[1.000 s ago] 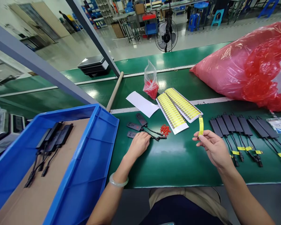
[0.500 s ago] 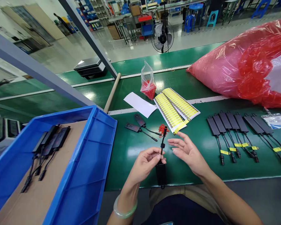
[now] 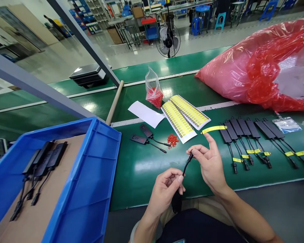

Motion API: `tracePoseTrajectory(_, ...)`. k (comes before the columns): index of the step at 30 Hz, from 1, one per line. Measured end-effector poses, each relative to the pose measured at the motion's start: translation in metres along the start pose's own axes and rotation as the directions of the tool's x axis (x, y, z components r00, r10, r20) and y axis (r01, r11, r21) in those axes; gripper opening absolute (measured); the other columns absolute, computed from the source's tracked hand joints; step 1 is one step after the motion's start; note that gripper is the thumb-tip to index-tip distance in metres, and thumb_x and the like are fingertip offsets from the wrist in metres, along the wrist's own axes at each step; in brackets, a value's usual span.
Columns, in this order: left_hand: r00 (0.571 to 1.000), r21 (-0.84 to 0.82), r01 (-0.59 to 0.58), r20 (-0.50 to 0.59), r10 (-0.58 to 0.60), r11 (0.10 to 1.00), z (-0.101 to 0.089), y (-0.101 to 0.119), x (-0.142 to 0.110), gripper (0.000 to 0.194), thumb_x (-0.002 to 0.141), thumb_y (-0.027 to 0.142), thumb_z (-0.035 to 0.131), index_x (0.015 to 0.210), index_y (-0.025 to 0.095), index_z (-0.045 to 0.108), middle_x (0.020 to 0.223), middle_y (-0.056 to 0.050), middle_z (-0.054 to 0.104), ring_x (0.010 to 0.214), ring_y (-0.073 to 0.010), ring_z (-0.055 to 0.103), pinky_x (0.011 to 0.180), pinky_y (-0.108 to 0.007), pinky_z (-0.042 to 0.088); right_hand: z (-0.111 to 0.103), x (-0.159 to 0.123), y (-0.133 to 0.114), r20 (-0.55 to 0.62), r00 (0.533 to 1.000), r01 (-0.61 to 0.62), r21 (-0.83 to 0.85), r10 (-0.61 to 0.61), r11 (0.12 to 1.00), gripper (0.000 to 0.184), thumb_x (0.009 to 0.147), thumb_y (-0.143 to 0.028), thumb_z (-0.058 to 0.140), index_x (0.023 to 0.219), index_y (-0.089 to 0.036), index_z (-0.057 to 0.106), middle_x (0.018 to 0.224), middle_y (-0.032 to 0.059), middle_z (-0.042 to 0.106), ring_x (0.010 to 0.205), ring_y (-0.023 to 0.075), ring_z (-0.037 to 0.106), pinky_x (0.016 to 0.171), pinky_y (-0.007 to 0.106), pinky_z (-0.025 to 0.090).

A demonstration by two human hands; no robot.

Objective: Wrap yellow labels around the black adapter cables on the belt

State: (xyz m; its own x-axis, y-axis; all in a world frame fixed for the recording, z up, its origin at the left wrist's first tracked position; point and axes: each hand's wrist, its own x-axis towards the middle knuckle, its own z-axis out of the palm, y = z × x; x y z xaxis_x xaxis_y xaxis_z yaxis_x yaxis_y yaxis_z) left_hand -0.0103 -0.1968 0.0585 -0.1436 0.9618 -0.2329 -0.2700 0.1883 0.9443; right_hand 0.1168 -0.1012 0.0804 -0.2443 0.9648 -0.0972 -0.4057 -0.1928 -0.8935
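My left hand [image 3: 167, 187] is closed around a black cabled device [image 3: 177, 199], gripping its thin cable just above the body, which hangs over the table edge. My right hand [image 3: 210, 162] pinches the plug end of that cable [image 3: 190, 158] between thumb and finger. A yellow label strip [image 3: 214, 129] sticks to the raised fingertip of the right hand. Two more black devices [image 3: 142, 135] lie on the green table beside a small heap of red rings [image 3: 171, 140]. Yellow label sheets [image 3: 183, 116] lie just beyond.
A blue bin [image 3: 91, 182] at the left holds several black devices [image 3: 43, 162] on cardboard. A row of labelled black devices [image 3: 253, 135] lies at the right. A big red plastic bag [image 3: 263, 74], a small bag of red parts [image 3: 154, 91], a white paper [image 3: 145, 114] and a fan [image 3: 168, 40] stand behind.
My left hand picked a black device off the table and brought it toward me. My right hand, with the yellow strip on a finger, moved in and took the cable's plug end.
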Motion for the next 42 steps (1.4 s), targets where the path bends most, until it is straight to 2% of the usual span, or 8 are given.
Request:
tracePoseTrajectory(6,0.998,-0.038,-0.016,-0.06,0.013,0.999,0.002,-0.002,-0.005,0.014,0.084,0.031,0.069,0.086,0.017,0.067,0.066,0.0,0.065,0.056,-0.0108,0.059,0.058,-0.023,0.049,-0.001,0.009,0.0,0.064,0.998,0.035,-0.119,-0.028,0.992,0.072,0.086,-0.031,0.067,0.143,-0.027,0.025,0.078,-0.0032,0.065,0.081,0.0178,0.066,0.081,0.035,0.053)
tracePoseTrajectory(11,0.984,-0.207,-0.037,-0.175,0.0,0.978,0.007,0.006,-0.003,0.017,0.079,0.032,0.073,0.087,0.018,0.069,0.06,0.003,0.062,0.045,-0.0074,0.054,0.054,-0.024,0.049,-0.015,0.009,-0.016,0.091,0.978,0.206,-0.346,-0.186,0.915,0.03,0.092,-0.042,0.056,0.119,-0.028,0.052,0.113,0.0066,0.06,0.108,0.0222,0.057,0.088,0.035,0.051)
tracePoseTrajectory(13,0.979,-0.256,-0.034,-0.201,-0.019,0.966,0.009,0.01,-0.001,0.018,0.076,0.031,0.075,0.086,0.017,0.07,0.064,0.003,0.064,0.044,-0.0071,0.054,0.052,-0.023,0.049,-0.02,0.005,-0.026,0.246,0.965,0.188,-0.401,-0.092,0.897,0.019,0.094,-0.043,0.054,0.099,-0.025,0.059,0.1,0.0057,0.063,0.096,0.0216,0.06,0.082,0.033,0.051)
tracePoseTrajectory(16,0.975,-0.288,-0.033,-0.222,-0.034,0.957,0.011,0.013,0.001,0.022,0.073,0.031,0.078,0.088,0.017,0.07,0.06,0.002,0.064,0.047,-0.0092,0.058,0.051,-0.022,0.048,-0.02,-0.001,-0.036,0.467,0.876,0.141,-0.478,0.115,0.867,0.022,0.094,-0.039,0.056,0.081,-0.022,0.058,0.078,0.0014,0.061,0.075,0.0172,0.058,0.071,0.029,0.048)
tracePoseTrajectory(22,0.98,-0.321,-0.009,-0.191,-0.056,0.947,0.016,0.016,-0.001,0.02,0.071,0.032,0.079,0.084,0.018,0.07,0.056,0.002,0.065,0.048,-0.0104,0.061,0.052,-0.021,0.049,-0.013,0.003,-0.035,0.524,0.805,0.135,-0.619,0.279,0.774,0.028,0.093,-0.039,0.057,0.073,-0.02,0.052,0.068,-0.0031,0.053,0.064,0.0125,0.048,0.062,0.025,0.039)
tracePoseTrajectory(36,0.984,-0.246,-0.105,-0.165,0.065,0.964,0.017,0.012,-0.004,0.012,0.078,0.025,0.075,0.088,0.018,0.073,0.063,0.001,0.067,0.052,-0.0105,0.063,0.057,-0.023,0.052,-0.013,0.01,-0.036,0.466,0.829,0.172,-0.738,0.308,0.653,0.029,0.093,-0.039,0.058,0.071,-0.02,0.051,0.067,-0.0041,0.053,0.063,0.0121,0.048,0.06,0.024,0.038)
tracePoseTrajectory(40,0.983,-0.114,-0.14,-0.137,0.124,0.984,0.011,0.006,-0.008,0.011,0.086,0.02,0.068,0.096,0.021,0.073,0.07,0.001,0.066,0.061,-0.0106,0.064,0.063,-0.022,0.051,-0.013,0.008,-0.035,0.464,0.87,0.265,-0.727,0.168,0.633,0.015,0.087,-0.034,0.067,0.093,-0.022,0.059,0.09,0.0003,0.059,0.083,0.0166,0.054,0.074,0.028,0.043)
tracePoseTrajectory(42,0.978,-0.061,-0.16,-0.143,0.15,0.985,0.009,0.004,-0.01,0.012,0.087,0.019,0.066,0.097,0.021,0.073,0.073,0.001,0.065,0.065,-0.0114,0.065,0.065,-0.023,0.051,-0.011,0.004,-0.034,0.435,0.899,0.316,-0.729,0.055,0.607,0.031,0.083,-0.031,0.072,0.109,-0.023,0.058,0.099,0.0022,0.057,0.09,0.0186,0.054,0.08,0.031,0.043)
